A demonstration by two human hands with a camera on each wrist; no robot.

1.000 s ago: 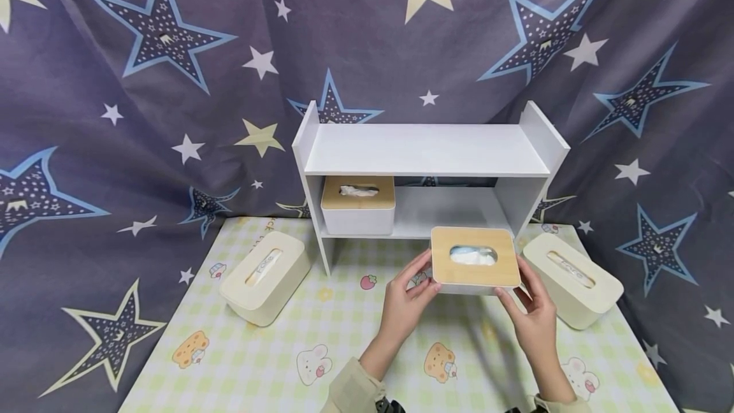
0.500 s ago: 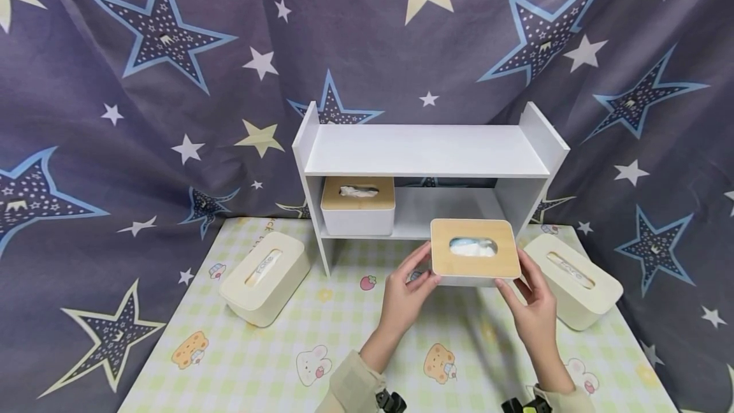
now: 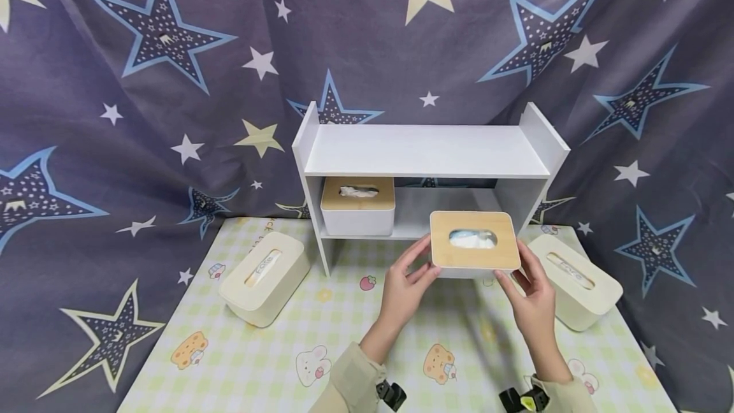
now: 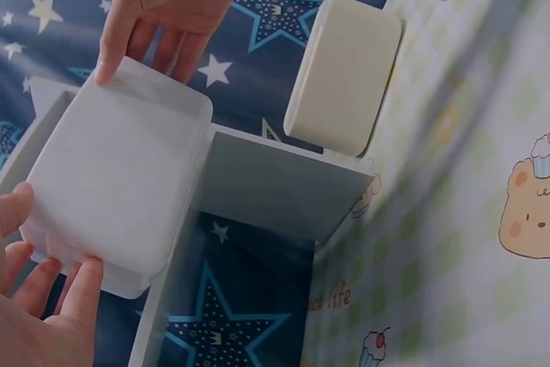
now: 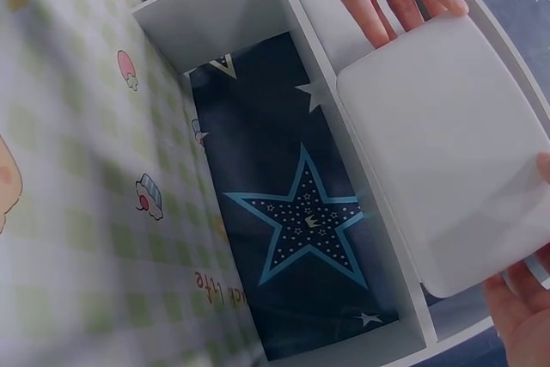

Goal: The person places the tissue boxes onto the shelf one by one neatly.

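Observation:
Both hands hold a white tissue box [image 3: 473, 242] with a wooden lid, raised in front of the right half of the shelf's lower board. My left hand [image 3: 403, 289] grips its left side and my right hand [image 3: 530, 298] its right side, thumbs at the front edge. White tissue shows in the lid's oval slot. In the left wrist view the pale underside of the box [image 4: 120, 169] is seen between the two hands. A second wooden-lidded tissue box [image 3: 358, 218] stands on the lower board at the left, inside the white shelf [image 3: 424, 150].
A cream tissue box [image 3: 266, 279] lies at an angle left of the shelf. Another cream tissue box [image 3: 573, 282] is at the right, close behind my right hand. A checked tablecloth [image 3: 367, 336] covers the table, and a starry curtain [image 3: 229, 107] hangs behind.
Both hands have moved the held tissue box away from me, towards the shelf's lower right opening, so it covers more of the lower board. The other boxes stay where they were.

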